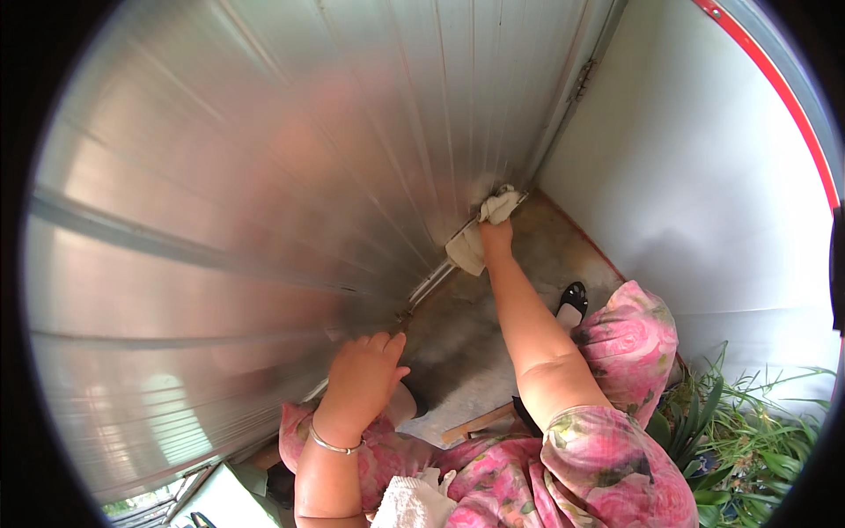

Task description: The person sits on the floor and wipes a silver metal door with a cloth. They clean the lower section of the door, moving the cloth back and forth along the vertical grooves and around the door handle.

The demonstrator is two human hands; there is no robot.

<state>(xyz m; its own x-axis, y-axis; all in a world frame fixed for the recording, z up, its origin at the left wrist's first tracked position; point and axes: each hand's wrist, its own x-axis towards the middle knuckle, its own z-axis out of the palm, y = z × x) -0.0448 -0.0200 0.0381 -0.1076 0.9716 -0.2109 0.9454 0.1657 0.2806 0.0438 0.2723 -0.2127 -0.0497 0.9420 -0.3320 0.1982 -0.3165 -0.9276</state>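
My right hand [496, 236] presses a whitish cloth [500, 204] to the bottom edge of a ribbed metal door [370, 165], close to the hinged corner. Part of the cloth hangs down left of the wrist. My left hand [366, 369], with a bracelet on its wrist, is raised near the lower part of the door, its fingers slightly spread and holding nothing; whether it touches the door I cannot tell. A white towel [416, 501] lies against the pink floral clothing at my lap.
A smooth white wall [713, 185] rises at the right, joined to the door by a hinge [582, 80]. Green potted plants [746, 435] stand at the lower right. A wooden piece [476, 426] lies on the concrete floor [462, 356]. A pale box-like thing [221, 498] is at the lower left.
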